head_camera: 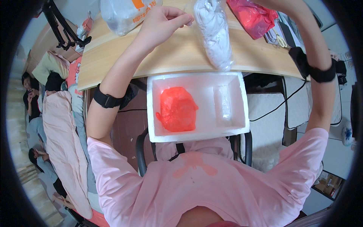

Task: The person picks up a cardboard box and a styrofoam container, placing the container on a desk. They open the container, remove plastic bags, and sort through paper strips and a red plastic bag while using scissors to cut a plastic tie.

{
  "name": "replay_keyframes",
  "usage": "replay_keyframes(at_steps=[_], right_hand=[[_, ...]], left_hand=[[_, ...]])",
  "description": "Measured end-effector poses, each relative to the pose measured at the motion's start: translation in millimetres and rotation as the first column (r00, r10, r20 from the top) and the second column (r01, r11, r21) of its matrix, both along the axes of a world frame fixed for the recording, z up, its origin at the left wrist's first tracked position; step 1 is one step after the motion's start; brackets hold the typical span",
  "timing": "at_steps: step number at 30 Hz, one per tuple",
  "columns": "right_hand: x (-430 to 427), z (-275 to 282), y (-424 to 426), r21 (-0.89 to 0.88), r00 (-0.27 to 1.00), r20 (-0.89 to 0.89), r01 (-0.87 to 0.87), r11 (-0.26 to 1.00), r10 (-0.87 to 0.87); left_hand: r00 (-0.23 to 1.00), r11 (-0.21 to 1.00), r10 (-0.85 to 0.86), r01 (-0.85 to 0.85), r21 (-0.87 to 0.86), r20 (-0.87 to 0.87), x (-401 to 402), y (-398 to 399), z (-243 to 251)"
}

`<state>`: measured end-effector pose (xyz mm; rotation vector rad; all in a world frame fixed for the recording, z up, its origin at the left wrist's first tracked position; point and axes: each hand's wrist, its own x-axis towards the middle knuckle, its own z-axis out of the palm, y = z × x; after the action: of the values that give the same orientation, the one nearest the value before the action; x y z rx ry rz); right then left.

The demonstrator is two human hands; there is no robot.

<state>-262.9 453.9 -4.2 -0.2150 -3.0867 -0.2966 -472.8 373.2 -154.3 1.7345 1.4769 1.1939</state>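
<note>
My left hand [166, 24] is over the wooden table, thumb and forefinger brought together. Just right of those fingertips lies a clear plastic bag packed with white material [214, 34]; whether I pinch its thin film cannot be made out. My right hand is beyond the top edge of the picture, with only the wrist and forearm showing. On my lap, against the table edge, rests a white foam box [197, 136]. A knotted red plastic bag [178, 109] fills its left side. Along its right end is a clear, shiny plastic-wrapped item or recess [224, 105].
A white plastic bag with orange print [122, 17] stands at the table's [175, 54] back left. Further right are a red plastic bag [252, 18], yellow-handled scissors [280, 41] and papers. A black tripod [63, 31] is at left. Two people are by the bed [62, 127].
</note>
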Motion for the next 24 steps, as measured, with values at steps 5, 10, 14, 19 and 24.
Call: replay_keyframes(at_steps=[5, 10, 14, 19, 24], right_hand=[[-24, -32, 45, -0.109, 0.977, -0.212, 0.01, 0.994, -0.033], [-49, -102, 116, -0.23, 0.917, -0.398, -0.075, 0.97, -0.023], [-35, -106, 80, -0.389, 0.931, -0.313, 0.054, 0.92, -0.187], [14, -139, 45, -0.215, 0.896, -0.432, 0.003, 0.977, -0.098], [17, -130, 56, -0.497, 0.899, -0.114, 0.317, 0.808, -0.423]], left_hand=[[0.997, 0.997, 0.081, -0.081, -0.002, 0.002, -8, 8, -10], [0.991, 0.991, 0.131, -0.132, -0.015, -0.036, -25, 17, -36], [0.95, 0.976, 0.202, -0.216, -0.035, -0.236, -36, 7, -51], [0.973, 0.982, 0.171, -0.181, -0.052, -0.155, -35, 3, -61], [0.978, 0.974, 0.209, -0.209, -0.091, -0.009, -33, 7, -65]])
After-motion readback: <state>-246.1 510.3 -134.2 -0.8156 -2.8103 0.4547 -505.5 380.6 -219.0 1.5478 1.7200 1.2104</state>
